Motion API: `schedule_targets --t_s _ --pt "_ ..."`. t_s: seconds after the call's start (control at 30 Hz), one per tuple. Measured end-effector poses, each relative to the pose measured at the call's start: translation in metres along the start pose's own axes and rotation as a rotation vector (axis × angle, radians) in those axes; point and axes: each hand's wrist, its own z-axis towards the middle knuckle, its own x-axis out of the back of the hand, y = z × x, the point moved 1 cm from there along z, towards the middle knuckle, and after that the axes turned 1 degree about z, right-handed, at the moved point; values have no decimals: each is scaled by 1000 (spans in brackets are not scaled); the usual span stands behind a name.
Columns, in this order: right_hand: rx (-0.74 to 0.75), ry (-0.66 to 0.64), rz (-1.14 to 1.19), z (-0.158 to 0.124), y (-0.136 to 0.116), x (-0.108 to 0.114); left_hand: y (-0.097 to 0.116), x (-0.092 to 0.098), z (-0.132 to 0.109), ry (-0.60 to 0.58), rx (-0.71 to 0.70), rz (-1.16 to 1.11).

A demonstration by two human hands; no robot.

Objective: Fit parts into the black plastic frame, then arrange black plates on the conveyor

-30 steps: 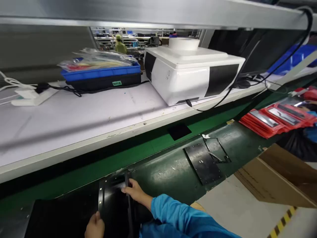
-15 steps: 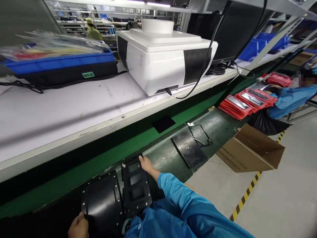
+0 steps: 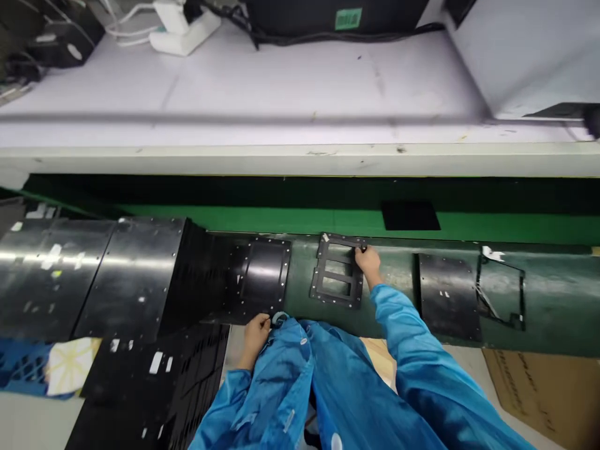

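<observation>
My right hand (image 3: 368,261) pinches the upper right edge of a thin black frame (image 3: 335,276) with several rectangular windows and pale dots along its border. The frame is over the green bench; whether it lies fully flat I cannot tell. To its left is a black rectangular panel (image 3: 262,272), shiny in the middle, with dots around its rim. At that panel's lower edge, my left hand (image 3: 256,334) has its fingers closed on the border. A green gap shows between panel and frame.
Right along the green bench (image 3: 398,319) lie another dark panel (image 3: 447,294) and a thin wire-like black frame (image 3: 522,294). Large black boxes (image 3: 131,269) stand left. A white shelf (image 3: 281,94) overhangs the back. A cardboard box (image 3: 544,394) sits lower right.
My view has swung left and down. The windowed frame, held in my right hand, has moved right, away from the black panel it was beside. My left hand stays at the panel's edge.
</observation>
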Motion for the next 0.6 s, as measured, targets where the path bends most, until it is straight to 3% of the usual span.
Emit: schedule_targets --t_s 0.07,0.13,0.17,0.27,0.3,0.37,0.43,0.5,0.6 --pt "91 119 -28 -20 -4 -10 -4 -7 -11 -34 62 77" --pt "291 92 -25 -55 -18 -29 -1 -10 -14 -32 88 126" --pt "408 -18 -22 -79 -27 -42 2 -11 -13 -37 96 136" --pt "643 -537 -124 -163 -57 -86 17 -15 -8 -48 113 129" --pt "683 -635 -186 -190 -65 -98 22 -17 -6 -56 115 131" --pt "714 -713 -292 -232 -76 -118 31 -22 -5 -76 108 154" --pt "724 -710 -357 -253 -78 -130 33 -27 -4 -106 92 199" --pt "750 -729 -371 -258 -76 -137 27 -32 -4 -90 83 230" --pt "753 -690 -174 -250 -68 -142 10 -40 2 -31 91 253"
